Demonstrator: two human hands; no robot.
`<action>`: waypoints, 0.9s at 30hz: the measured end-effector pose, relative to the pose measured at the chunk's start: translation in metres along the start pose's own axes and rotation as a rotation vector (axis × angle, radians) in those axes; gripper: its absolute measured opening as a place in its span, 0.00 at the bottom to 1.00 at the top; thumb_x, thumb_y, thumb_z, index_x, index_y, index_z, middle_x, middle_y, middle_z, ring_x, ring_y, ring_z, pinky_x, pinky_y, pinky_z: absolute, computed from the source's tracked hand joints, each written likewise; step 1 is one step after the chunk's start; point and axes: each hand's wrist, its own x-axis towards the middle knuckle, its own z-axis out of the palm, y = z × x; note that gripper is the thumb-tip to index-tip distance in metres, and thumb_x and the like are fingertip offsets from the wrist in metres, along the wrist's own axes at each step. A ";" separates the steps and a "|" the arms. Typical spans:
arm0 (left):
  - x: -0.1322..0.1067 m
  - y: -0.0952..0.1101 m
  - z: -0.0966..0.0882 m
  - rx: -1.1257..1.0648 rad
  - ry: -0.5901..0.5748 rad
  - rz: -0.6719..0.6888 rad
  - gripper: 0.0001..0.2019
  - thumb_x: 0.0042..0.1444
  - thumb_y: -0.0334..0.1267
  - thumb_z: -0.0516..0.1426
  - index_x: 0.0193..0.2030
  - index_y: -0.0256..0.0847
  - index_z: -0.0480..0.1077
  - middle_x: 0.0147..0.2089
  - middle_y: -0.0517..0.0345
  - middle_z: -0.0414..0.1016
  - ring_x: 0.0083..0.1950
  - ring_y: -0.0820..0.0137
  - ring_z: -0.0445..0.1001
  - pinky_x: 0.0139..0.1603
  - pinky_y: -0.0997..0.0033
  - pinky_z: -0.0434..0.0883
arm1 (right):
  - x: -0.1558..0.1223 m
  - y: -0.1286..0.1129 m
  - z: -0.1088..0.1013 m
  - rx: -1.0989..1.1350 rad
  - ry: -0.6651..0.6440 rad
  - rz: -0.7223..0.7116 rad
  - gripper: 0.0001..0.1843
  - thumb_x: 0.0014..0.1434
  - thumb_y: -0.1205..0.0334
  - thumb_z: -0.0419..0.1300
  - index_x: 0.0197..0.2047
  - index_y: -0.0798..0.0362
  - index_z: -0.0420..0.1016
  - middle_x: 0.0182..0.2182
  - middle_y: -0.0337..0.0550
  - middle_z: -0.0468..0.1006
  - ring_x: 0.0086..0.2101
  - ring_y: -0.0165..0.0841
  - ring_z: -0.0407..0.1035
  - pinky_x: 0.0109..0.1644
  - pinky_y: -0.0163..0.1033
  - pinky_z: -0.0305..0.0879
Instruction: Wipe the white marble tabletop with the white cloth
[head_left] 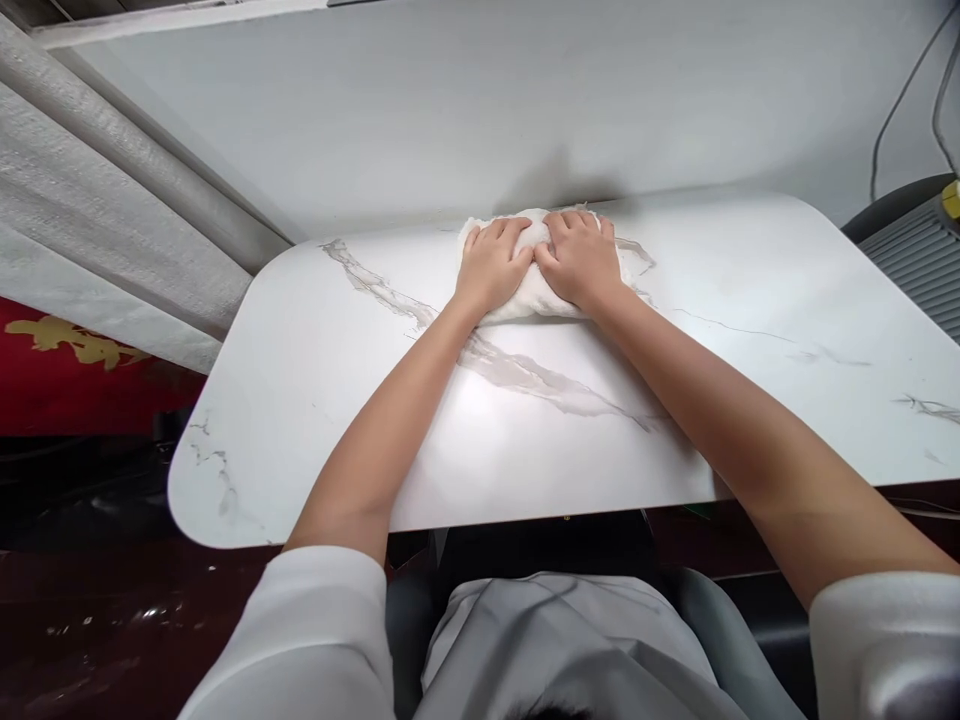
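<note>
A bunched white cloth [534,298] lies at the far edge of a white marble-patterned table [300,400], close to the wall. My left hand [492,264] presses down on the cloth's left half, fingers curled over it. My right hand [580,256] presses on the right half, fingers bent and gripping the fabric. The two hands touch each other at the thumbs. Both arms stretch straight out across the table. Most of the cloth is hidden under the hands.
A pale wall [480,100] rises right behind the table. A grey curtain [97,200] hangs at the left. A dark grey ribbed object [919,255] and thin cables [900,100] are at the far right. Red fabric [67,370] shows at the lower left.
</note>
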 end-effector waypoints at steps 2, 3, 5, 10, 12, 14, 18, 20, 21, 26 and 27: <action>0.009 -0.005 0.001 -0.010 0.011 0.000 0.19 0.67 0.37 0.47 0.62 0.46 0.66 0.66 0.54 0.68 0.70 0.63 0.61 0.74 0.58 0.47 | 0.011 0.003 0.007 0.007 0.030 -0.011 0.24 0.68 0.62 0.36 0.56 0.59 0.67 0.53 0.59 0.70 0.56 0.49 0.60 0.63 0.61 0.48; 0.013 -0.007 0.001 -0.015 0.016 -0.001 0.19 0.67 0.37 0.48 0.62 0.46 0.66 0.66 0.54 0.69 0.70 0.63 0.61 0.74 0.58 0.47 | 0.017 0.005 0.011 0.011 0.045 -0.020 0.24 0.69 0.61 0.36 0.55 0.59 0.67 0.52 0.59 0.70 0.56 0.49 0.60 0.62 0.61 0.49; 0.021 -0.010 0.001 -0.019 0.027 -0.007 0.18 0.67 0.37 0.48 0.61 0.45 0.67 0.65 0.53 0.70 0.69 0.62 0.63 0.74 0.58 0.48 | 0.027 0.008 0.017 0.017 0.068 -0.033 0.24 0.69 0.60 0.35 0.54 0.58 0.68 0.50 0.58 0.71 0.55 0.49 0.61 0.61 0.62 0.50; 0.036 -0.019 0.003 -0.017 0.051 -0.018 0.17 0.66 0.37 0.49 0.60 0.44 0.68 0.63 0.52 0.71 0.67 0.61 0.65 0.73 0.57 0.49 | 0.046 0.010 0.025 0.051 0.082 -0.043 0.23 0.69 0.60 0.37 0.52 0.59 0.69 0.47 0.58 0.72 0.52 0.51 0.62 0.59 0.62 0.51; 0.039 -0.022 0.004 -0.015 0.058 -0.016 0.18 0.66 0.37 0.49 0.60 0.44 0.68 0.62 0.52 0.71 0.67 0.61 0.65 0.73 0.57 0.49 | 0.050 0.010 0.026 0.053 0.082 -0.030 0.23 0.69 0.59 0.38 0.51 0.59 0.70 0.47 0.59 0.72 0.51 0.51 0.63 0.58 0.62 0.52; 0.040 -0.023 0.005 -0.016 0.062 -0.012 0.18 0.66 0.37 0.48 0.60 0.45 0.68 0.62 0.52 0.72 0.67 0.61 0.65 0.73 0.57 0.50 | 0.052 0.011 0.027 0.046 0.080 -0.021 0.24 0.69 0.59 0.38 0.51 0.59 0.70 0.47 0.59 0.72 0.51 0.51 0.63 0.57 0.62 0.53; 0.035 -0.019 0.004 -0.003 0.050 -0.028 0.19 0.66 0.37 0.47 0.61 0.44 0.67 0.63 0.51 0.71 0.68 0.61 0.64 0.74 0.56 0.48 | 0.047 0.012 0.025 0.047 0.066 -0.058 0.25 0.70 0.58 0.36 0.55 0.60 0.69 0.51 0.60 0.71 0.53 0.51 0.61 0.60 0.63 0.51; 0.027 -0.014 0.002 0.016 0.044 -0.049 0.20 0.66 0.36 0.47 0.63 0.42 0.66 0.64 0.50 0.70 0.68 0.62 0.63 0.74 0.55 0.47 | 0.040 0.009 0.021 0.038 0.049 -0.062 0.26 0.70 0.59 0.36 0.57 0.60 0.68 0.53 0.59 0.70 0.56 0.50 0.60 0.62 0.62 0.49; 0.022 -0.011 0.001 0.024 0.040 -0.058 0.21 0.66 0.36 0.47 0.64 0.42 0.65 0.65 0.50 0.69 0.69 0.62 0.62 0.75 0.55 0.46 | 0.035 0.007 0.019 0.030 0.037 -0.059 0.26 0.69 0.60 0.36 0.58 0.60 0.67 0.55 0.59 0.69 0.57 0.50 0.59 0.63 0.61 0.47; -0.011 0.006 -0.004 0.059 0.006 -0.093 0.23 0.66 0.36 0.45 0.67 0.40 0.62 0.69 0.50 0.65 0.72 0.64 0.57 0.75 0.52 0.44 | 0.000 -0.004 -0.002 -0.005 -0.050 -0.063 0.27 0.68 0.62 0.37 0.63 0.62 0.63 0.61 0.60 0.65 0.61 0.50 0.55 0.66 0.61 0.44; -0.019 0.010 -0.006 0.065 -0.001 -0.097 0.23 0.67 0.35 0.45 0.67 0.40 0.62 0.69 0.50 0.64 0.72 0.64 0.57 0.76 0.52 0.44 | -0.008 -0.007 -0.007 -0.006 -0.073 -0.062 0.27 0.67 0.62 0.38 0.63 0.62 0.63 0.62 0.60 0.64 0.62 0.50 0.55 0.66 0.61 0.44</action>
